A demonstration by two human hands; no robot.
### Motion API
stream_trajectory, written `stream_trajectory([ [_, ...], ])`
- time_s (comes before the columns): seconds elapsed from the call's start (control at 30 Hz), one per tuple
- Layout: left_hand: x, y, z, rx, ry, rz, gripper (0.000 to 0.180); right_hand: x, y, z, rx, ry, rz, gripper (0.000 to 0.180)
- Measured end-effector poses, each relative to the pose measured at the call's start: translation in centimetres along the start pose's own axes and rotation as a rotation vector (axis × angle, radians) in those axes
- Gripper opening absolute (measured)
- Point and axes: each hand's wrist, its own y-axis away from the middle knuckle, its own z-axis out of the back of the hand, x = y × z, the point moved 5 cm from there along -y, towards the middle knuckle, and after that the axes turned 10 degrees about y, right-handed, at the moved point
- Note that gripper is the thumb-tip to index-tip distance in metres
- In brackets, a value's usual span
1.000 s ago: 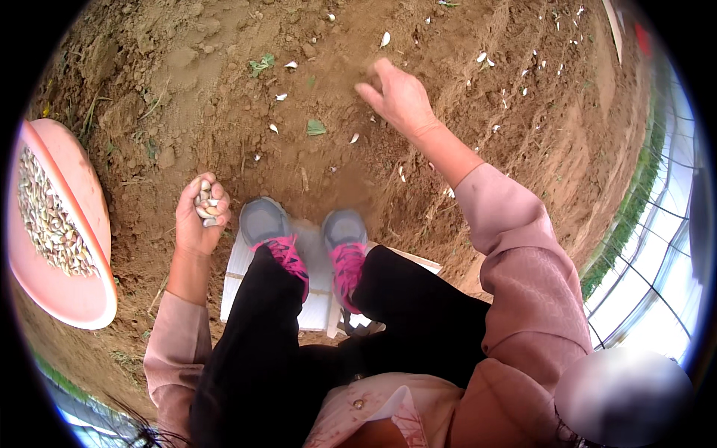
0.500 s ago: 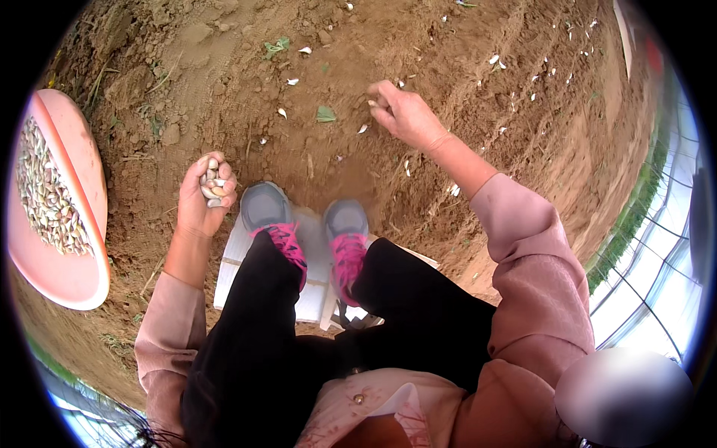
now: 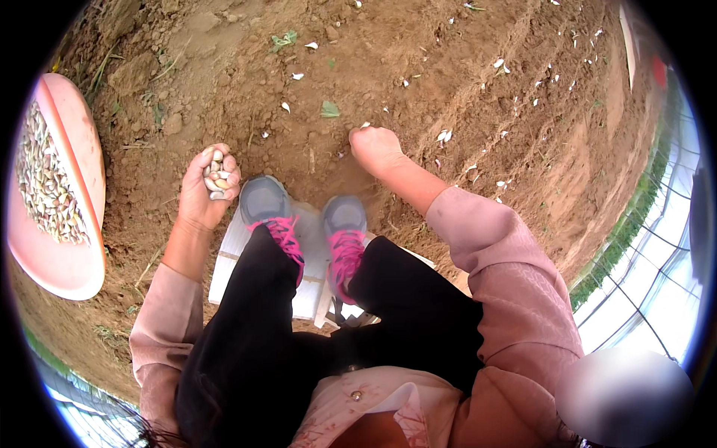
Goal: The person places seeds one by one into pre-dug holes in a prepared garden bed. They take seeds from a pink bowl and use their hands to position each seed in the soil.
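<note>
Cupped in my left hand [image 3: 205, 187] are several pale garlic cloves [image 3: 217, 178], with the fingers curled round them. That hand hovers left of my shoes. My right hand [image 3: 377, 151] is low over the brown soil [image 3: 246, 67], ahead of my right shoe, its fingers bent down and closed. Their tips are hidden under the hand, so whatever they hold does not show. Just beyond its knuckles a white clove [image 3: 365, 125] stands in the soil. More cloves, among them one clove [image 3: 297, 76] and another [image 3: 285, 107], dot the ground farther ahead.
At the left a pink basin [image 3: 75, 119] holds a heap of garlic cloves [image 3: 48, 183]. My grey shoes [image 3: 265, 198] with pink laces rest on a pale board [image 3: 231, 257]. A green leaf [image 3: 329, 110] lies ahead. Scattered cloves [image 3: 444, 136] continue to the right, toward sheeting [image 3: 635, 299].
My right hand has come nearer to my feet and a little left, its fingers now turned down to the soil. My left hand still holds its cloves in nearly the same place.
</note>
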Motion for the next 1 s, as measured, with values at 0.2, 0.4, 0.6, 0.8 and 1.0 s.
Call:
stream_trajectory([
  [0.2, -0.4, 0.1, 0.3, 0.017, 0.018, 0.000, 0.018, -3.6, 1.3, 1.9, -0.205, -0.139, -0.075, 0.024],
  [0.4, 0.2, 0.0, 0.1, 0.001, 0.013, -0.004, 0.018, -3.4, -0.2, 1.3, -0.176, -0.085, -0.117, 0.018],
  [0.6, -0.4, 0.1, 0.5, 0.000, 0.006, -0.009, 0.018, -3.9, 0.5, 1.0, -0.268, -0.032, -0.045, 0.011],
  [0.8, 0.2, 0.0, -0.3, 0.015, 0.001, 0.012, 0.017, -3.1, 0.2, 1.8, -0.145, -0.007, -0.028, 0.010],
  [1.0, 0.1, 0.0, 0.3, -0.006, -0.001, -0.002, 0.018, -0.3, 2.4, 1.0, -0.397, 0.083, 0.157, 0.012],
])
